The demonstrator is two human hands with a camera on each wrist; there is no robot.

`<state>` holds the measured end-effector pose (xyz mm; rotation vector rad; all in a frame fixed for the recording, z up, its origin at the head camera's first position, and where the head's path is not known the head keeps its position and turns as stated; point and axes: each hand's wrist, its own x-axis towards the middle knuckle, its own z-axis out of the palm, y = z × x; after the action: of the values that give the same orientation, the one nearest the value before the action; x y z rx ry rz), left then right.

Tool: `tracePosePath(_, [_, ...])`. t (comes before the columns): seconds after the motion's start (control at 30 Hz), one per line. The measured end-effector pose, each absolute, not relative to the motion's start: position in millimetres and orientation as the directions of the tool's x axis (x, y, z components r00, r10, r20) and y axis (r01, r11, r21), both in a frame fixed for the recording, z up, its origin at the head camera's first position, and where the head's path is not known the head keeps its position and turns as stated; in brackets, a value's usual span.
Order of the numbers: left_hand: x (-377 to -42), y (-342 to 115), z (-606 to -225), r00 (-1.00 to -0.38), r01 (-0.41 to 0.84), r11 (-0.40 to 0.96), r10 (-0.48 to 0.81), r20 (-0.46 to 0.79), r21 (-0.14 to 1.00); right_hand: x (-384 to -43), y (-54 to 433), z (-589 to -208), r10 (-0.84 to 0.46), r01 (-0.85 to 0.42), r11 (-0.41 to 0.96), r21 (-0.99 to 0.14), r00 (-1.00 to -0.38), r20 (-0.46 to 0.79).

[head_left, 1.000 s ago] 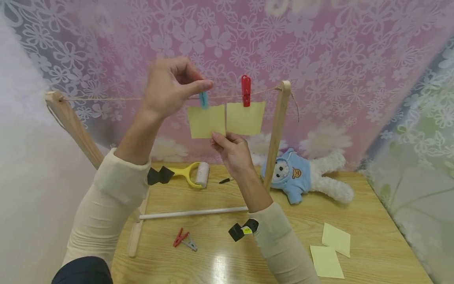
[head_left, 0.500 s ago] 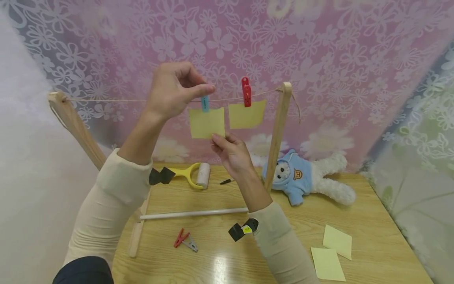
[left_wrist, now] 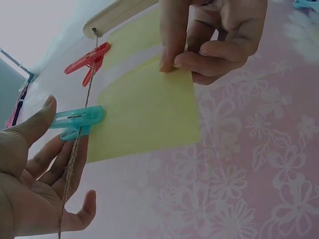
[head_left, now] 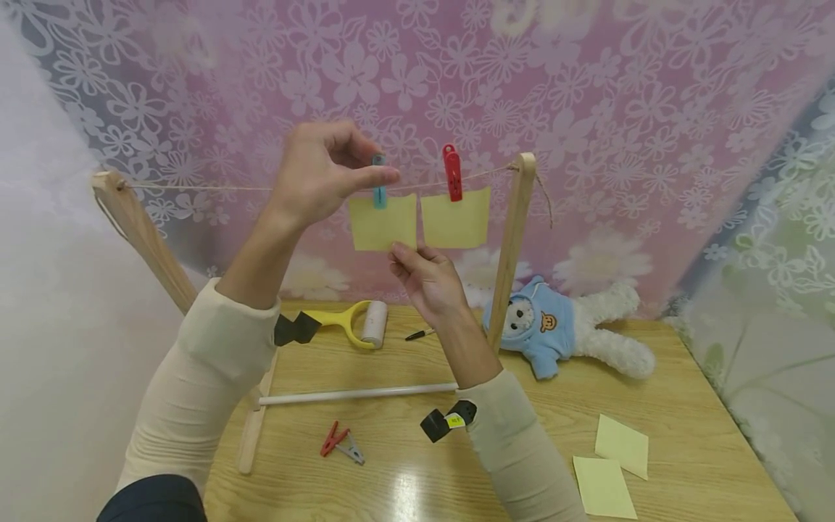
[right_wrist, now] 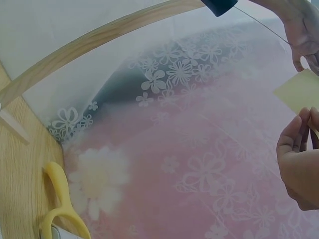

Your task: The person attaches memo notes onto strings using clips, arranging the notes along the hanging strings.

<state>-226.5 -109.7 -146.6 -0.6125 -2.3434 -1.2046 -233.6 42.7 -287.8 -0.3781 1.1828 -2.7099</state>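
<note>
High in the head view, my left hand (head_left: 320, 170) has its thumb and fingers around the handles of a light blue clothespin (head_left: 380, 196). In the left wrist view that clothespin (left_wrist: 79, 118) sits across the twine (left_wrist: 87, 99), its tip overlapping the edge of a yellow paper square (left_wrist: 147, 112). My right hand (head_left: 430, 283) pinches the lower right corner of this yellow square (head_left: 381, 225) between thumb and fingers. Just to the right, a red clothespin (head_left: 453, 174) holds a second yellow square (head_left: 457, 220) on the line.
Wooden posts (head_left: 512, 246) carry the line, with a white rod (head_left: 359, 394) low between them. On the table (head_left: 522, 464) lie a red clothespin (head_left: 333, 439), a grey clothespin (head_left: 352, 451), two yellow squares (head_left: 603, 486), a yellow-handled lint roller (head_left: 373, 324), a pen (head_left: 417, 335) and a plush toy (head_left: 554, 326).
My left hand has come down slightly with the blue clothespin, whose top now shows above the thumb. The hanging square by the red clothespin has swung. My right hand keeps its pinch.
</note>
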Motion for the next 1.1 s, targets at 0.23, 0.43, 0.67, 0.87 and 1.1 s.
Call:
tracePosePath(0.23, [-223,-109,-146,-0.819,0.538,0.570,0.177,0.546,0.622,-234,45,-290,-0.249,0.038,-0.677,-0.735,-0.952,0.179])
tracePosePath(0.43, [-221,-107,-146,-0.820,0.530,0.592,0.175,0.544,0.608,-234,45,-293,-0.247,0.045,-0.694,-0.719,-0.953,0.178])
tracePosePath(0.67, [-221,-108,-146,-0.815,0.538,0.597,0.186,0.549,0.595,-234,44,-292,-0.242,0.055,-0.676,-0.735,-0.958,0.151])
tracePosePath(0.87, [-221,-109,-146,-0.811,0.544,0.606,0.205,0.548,0.579,-233,47,-296,-0.258,0.058,-0.686,-0.725,-0.951,0.168])
tracePosePath(1.1, [-222,-111,-146,-0.806,0.556,0.602,0.221,0.549,0.574,-233,49,-299,-0.285,0.055,-0.689,-0.723,-0.938,0.199])
